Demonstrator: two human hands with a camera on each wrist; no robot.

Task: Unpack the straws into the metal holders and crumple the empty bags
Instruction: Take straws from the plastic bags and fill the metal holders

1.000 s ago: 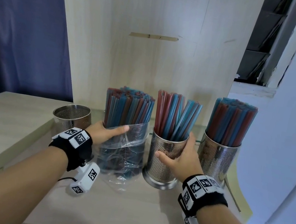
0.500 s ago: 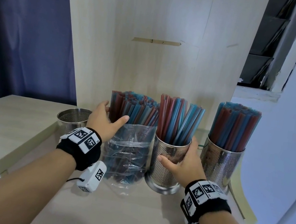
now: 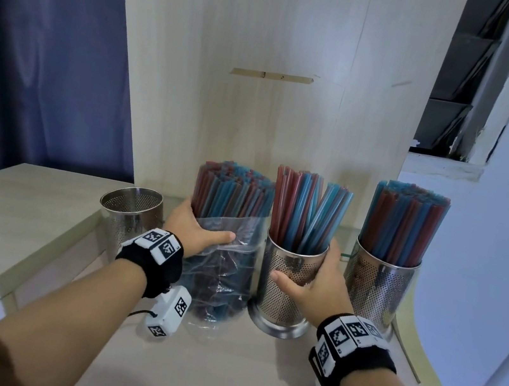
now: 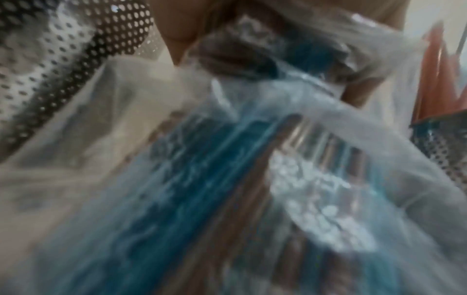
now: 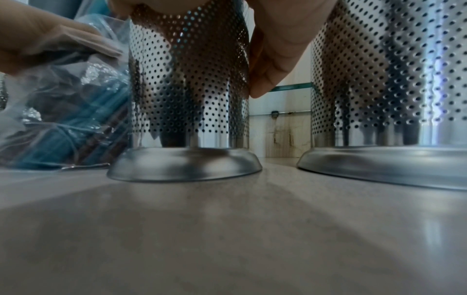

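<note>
On the wooden counter point(image 3: 218, 370), my left hand point(image 3: 194, 228) gripped the clear bag point(image 3: 223, 274) of upright straws point(image 3: 233, 194), beside the empty holder point(image 3: 132, 210). My right hand point(image 3: 315, 286) curled around the half-filled middle holder point(image 3: 283, 297), standing flat; the full holder point(image 3: 378, 286) stood just right.

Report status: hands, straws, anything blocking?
Left hand grips bagged straws, bag upright on table. Right hand holds middle holder, part filled. Left holder empty; nothing blocking.
</note>
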